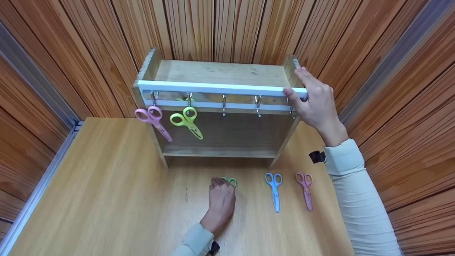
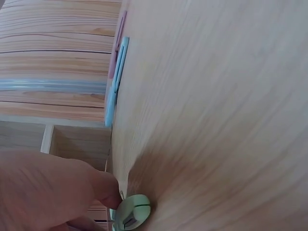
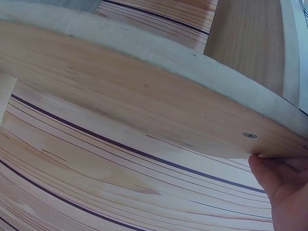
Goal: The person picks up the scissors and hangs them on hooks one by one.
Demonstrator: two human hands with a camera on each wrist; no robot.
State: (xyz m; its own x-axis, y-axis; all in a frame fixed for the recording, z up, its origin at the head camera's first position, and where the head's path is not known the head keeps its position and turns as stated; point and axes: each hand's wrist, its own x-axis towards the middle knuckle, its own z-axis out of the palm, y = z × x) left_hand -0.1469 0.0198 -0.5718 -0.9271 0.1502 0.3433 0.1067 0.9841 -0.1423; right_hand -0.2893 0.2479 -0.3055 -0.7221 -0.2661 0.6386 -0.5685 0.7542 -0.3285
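Low on the tabletop, my left hand (image 1: 222, 199) pinches a pair of green scissors (image 1: 233, 182), its fingers and palm covering most of them. In the left wrist view the thumb meets the green plastic (image 2: 134, 212). My right hand (image 1: 318, 103) grips the right end of a wooden shelf (image 1: 220, 71), thumb on the white hook rail (image 1: 213, 88) and fingers along the side panel. Pink scissors (image 1: 163, 131) hang from the leftmost hook, and yellow-green scissors (image 1: 192, 126) from the hook beside it. The right wrist view shows fingers at the edge of the side panel (image 3: 144, 86).
Blue scissors (image 1: 275, 193) and darker pink scissors (image 1: 306, 193) lie right of my left hand on the wooden table (image 1: 117, 199). Several metal hooks (image 1: 224, 106) line the rail. Behind the shelf rises a wood-panelled wall (image 1: 234, 28).
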